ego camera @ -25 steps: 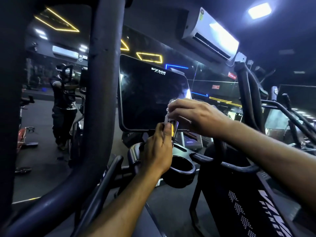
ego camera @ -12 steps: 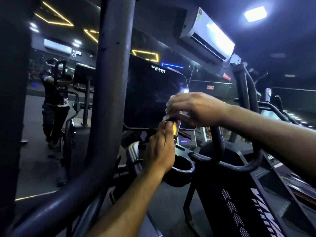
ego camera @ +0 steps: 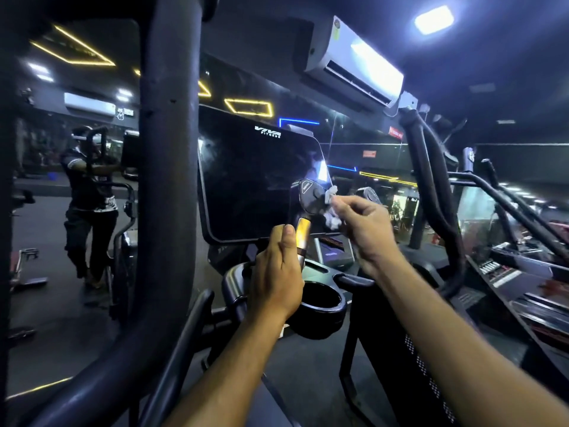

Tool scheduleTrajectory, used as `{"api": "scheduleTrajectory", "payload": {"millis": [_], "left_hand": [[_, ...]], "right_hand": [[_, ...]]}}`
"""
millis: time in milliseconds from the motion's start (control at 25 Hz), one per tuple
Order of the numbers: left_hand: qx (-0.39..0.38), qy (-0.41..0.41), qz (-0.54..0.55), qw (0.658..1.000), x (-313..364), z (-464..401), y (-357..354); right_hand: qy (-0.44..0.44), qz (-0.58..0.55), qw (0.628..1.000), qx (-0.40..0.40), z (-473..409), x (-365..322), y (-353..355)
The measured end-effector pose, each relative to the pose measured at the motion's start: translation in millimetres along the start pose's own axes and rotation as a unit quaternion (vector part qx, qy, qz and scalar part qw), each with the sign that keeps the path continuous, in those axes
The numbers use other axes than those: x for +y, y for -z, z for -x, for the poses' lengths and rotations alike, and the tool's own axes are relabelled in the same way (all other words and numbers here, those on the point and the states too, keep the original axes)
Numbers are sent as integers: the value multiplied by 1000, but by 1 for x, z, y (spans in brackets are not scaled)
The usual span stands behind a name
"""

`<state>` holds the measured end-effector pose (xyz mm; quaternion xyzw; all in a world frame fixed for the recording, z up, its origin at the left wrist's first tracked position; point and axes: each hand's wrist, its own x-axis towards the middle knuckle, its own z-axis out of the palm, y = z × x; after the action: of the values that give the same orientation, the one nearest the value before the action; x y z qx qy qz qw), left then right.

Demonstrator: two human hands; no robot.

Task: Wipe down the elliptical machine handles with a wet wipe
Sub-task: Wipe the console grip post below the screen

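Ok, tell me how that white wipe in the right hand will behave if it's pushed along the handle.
The wipe looks crumpled and bunched in the right hand, so it is probably floppy and light. It would likely mould round the handle rather than slide stiffly, and may bunch further under pressure.

Console area of the elliptical

The handle (ego camera: pixel 303 232) stands before the screen (ego camera: pixel 255 180), the cup holder (ego camera: pixel 321 300) below it, the air conditioner (ego camera: pixel 354 61) above.

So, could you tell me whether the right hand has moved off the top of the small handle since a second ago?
Yes. The right hand, pinching the wet wipe, has slid off to the right of the handle's cap, which now shows uncovered in front of the console screen.
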<state>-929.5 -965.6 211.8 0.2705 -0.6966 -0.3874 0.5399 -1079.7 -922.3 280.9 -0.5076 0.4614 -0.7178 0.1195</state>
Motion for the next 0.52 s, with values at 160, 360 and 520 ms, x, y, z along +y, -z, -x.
{"api": "scheduleTrajectory", "payload": {"millis": [160,360,520], "left_hand": [[-9,51,-14,999,13,9,5],[-19,28,-18,999,24,15,9],[12,-2,18,1000,10,10,5]], "right_hand": [[-66,-174,976,112,21,17,-42],[-127,-299,942,87,-15,5,-53],[-99,-351,920,145,13,20,-61]]}}
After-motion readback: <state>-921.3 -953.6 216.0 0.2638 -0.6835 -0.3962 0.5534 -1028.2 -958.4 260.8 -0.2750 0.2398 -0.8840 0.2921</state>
